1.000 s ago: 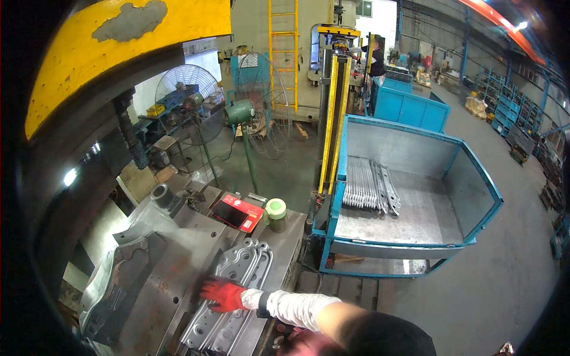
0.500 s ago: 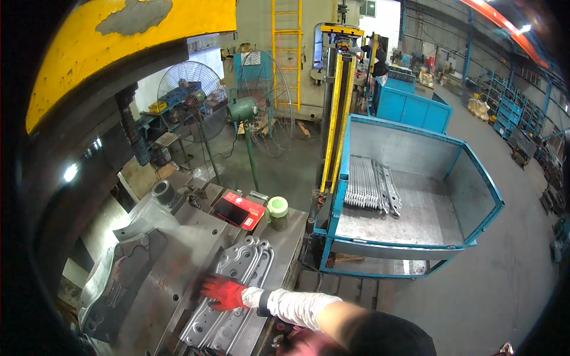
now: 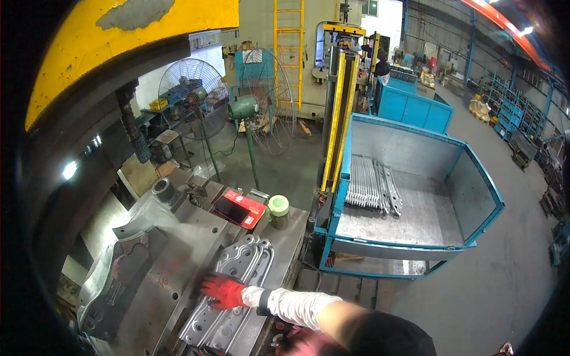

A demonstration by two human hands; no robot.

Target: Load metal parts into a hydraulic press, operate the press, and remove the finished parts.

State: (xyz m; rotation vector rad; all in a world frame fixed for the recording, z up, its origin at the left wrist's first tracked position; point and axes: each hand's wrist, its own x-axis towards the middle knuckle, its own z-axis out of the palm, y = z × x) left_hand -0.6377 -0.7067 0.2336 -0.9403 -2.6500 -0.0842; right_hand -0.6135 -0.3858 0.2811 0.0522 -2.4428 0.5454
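My right hand [image 3: 222,292], in a red glove, lies on the grey stamped metal plates [image 3: 234,261] with its fingers stretched out toward their left edge. These long plates have holes and ribbed rims, and they lie side by side, partly overlapping, along the front edge of the press bed. The white-sleeved forearm crosses their lower part. A blurred dark-red shape [image 3: 306,343] at the lower edge, below that forearm, may be my left hand; its fingers cannot be made out. Left of the plates stands the grey die [image 3: 184,261] with a curved, raised form.
A phone [image 3: 231,210] on a red box [image 3: 254,215] and a green-lidded jar [image 3: 278,207] stand beyond the plates. Right is a blue-framed bin [image 3: 415,243] with a row of metal parts. Yellow guard posts [image 3: 338,124], fans [image 3: 243,108] and a distant person [image 3: 382,65] are behind.
My gloved hand and the plates keep their places. The view has shifted very slightly, and the distant person's posture has changed a little.
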